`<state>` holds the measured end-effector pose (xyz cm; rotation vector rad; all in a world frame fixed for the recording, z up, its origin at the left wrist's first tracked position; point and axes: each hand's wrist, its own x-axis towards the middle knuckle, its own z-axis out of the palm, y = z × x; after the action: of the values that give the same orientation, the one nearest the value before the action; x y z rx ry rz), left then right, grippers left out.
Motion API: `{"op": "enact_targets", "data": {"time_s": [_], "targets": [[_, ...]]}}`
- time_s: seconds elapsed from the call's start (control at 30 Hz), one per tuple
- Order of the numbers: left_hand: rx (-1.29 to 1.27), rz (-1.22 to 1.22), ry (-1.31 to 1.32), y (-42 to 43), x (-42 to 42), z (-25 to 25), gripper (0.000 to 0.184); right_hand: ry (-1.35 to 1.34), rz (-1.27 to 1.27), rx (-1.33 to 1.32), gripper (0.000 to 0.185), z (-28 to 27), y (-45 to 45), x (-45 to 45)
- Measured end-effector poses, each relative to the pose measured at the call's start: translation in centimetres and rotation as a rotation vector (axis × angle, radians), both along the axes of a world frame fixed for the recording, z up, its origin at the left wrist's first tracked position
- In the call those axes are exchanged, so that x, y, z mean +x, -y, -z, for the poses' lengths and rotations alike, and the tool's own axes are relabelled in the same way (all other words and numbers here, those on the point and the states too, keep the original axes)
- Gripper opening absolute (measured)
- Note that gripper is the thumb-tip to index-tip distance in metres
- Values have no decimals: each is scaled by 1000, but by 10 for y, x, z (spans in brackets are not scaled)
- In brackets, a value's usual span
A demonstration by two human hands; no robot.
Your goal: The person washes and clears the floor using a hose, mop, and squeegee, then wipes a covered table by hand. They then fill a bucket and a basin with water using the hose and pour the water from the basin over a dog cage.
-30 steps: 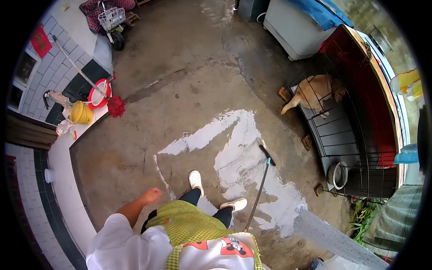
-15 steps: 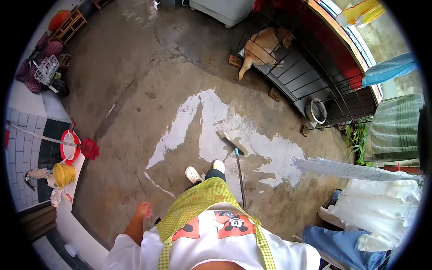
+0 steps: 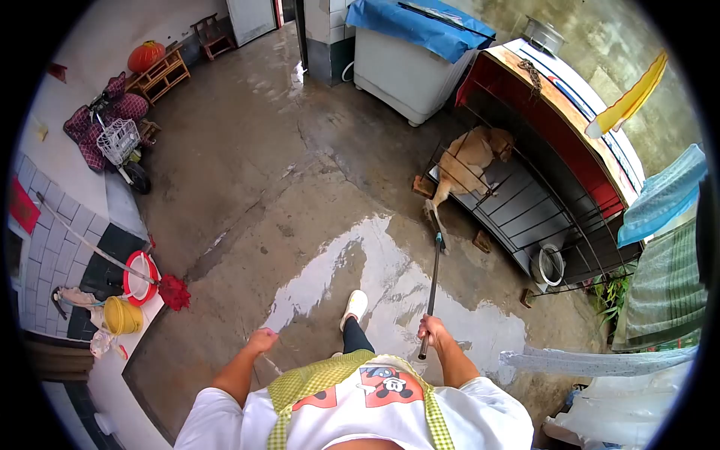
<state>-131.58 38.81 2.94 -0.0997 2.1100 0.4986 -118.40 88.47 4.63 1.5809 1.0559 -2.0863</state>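
My right hand (image 3: 431, 328) is wrapped round the lower end of a dark pole (image 3: 435, 277). The pole's brush head (image 3: 437, 231) is on the floor beside the cage, close to the dog's tail. My left hand (image 3: 262, 340) hangs at my other side, fingers curled, over the concrete; what it holds, if anything, is too small to tell. A wet, shiny puddle (image 3: 382, 262) spreads on the floor before my white shoe (image 3: 356, 304).
A dog (image 3: 469, 161) lies in a wire cage (image 3: 517, 217) at the right, near a metal bowl (image 3: 550, 265). A mop (image 3: 174, 292), red basin (image 3: 140, 276) and yellow bucket (image 3: 122, 315) are at the left. Laundry (image 3: 660, 277) hangs at the right.
The brush has moved from the puddle out towards the cage. My right hand has come into view on the pole. The view has shifted, showing more of the far yard.
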Motion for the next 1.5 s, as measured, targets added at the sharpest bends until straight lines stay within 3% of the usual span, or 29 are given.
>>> {"op": "enact_targets", "data": {"time_s": [0.07, 0.1, 0.17, 0.27, 0.4, 0.43, 0.5, 0.57, 0.67, 0.77, 0.87, 0.9, 0.97, 1.03, 1.17, 1.23, 1.3, 1.37, 1.5], "targets": [[343, -449, -151, -26, -46, -42, 22, 57, 95, -97, 26, -17, 2, 0], [351, -462, -171, -29, -63, -53, 22, 46, 110, -175, 26, -20, -2, 9], [331, -731, -77, -26, -90, -62, 23, -28, 127, -328, 23, -27, -13, 17], [139, -614, -21, 4, -112, -24, 18, -84, 150, -367, 15, -60, -39, -38], [59, -751, 105, 20, -109, 13, 16, -233, 276, -547, 3, -86, -98, -158], [48, -745, 133, 17, -107, 16, 17, -359, 262, -377, 5, -121, -101, -198], [44, -723, 168, 6, -110, 17, 17, -474, 304, -310, 8, -142, -132, -268], [50, -705, 190, -3, -118, 20, 18, -628, 285, -329, 26, -150, -170, -336], [55, -701, 211, -11, -153, 25, 18, -776, 341, -71, 44, -161, -191, -434], [46, -664, 214, -10, -233, 40, 19, -816, 269, 65, 53, -193, -193, -510], [63, -616, 173, -20, -340, 34, 20, -817, 96, 11, 56, -218, -201, -572], [84, -616, 154, -22, -375, 29, 20, -856, 74, -23, 47, -220, -205, -591], [132, -633, 108, -31, -445, 17, 21, -740, -178, 282, 39, -214, -220, -632], [203, -699, 57, -48, -513, -8, 22, -550, -191, 352, 37, -236, -218, -671], [337, -746, -37, -103, -641, -44, 23, -559, -304, 549, 45, -286, -229, -736], [343, -686, -63, -133, -689, -43, 21, -502, -439, 768, 51, -307, -249, -766], [378, -756, -63, -155, -712, -38, 20, -375, -567, 991, 58, -321, -273, -800], [323, -658, -98, -185, -728, -38, 19, -476, -642, 1223, 64, -291, -318, -849], [250, -344, -57, -215, -722, -8, 17, -319, -709, 1167, 62, -258, -380, -945]]}}
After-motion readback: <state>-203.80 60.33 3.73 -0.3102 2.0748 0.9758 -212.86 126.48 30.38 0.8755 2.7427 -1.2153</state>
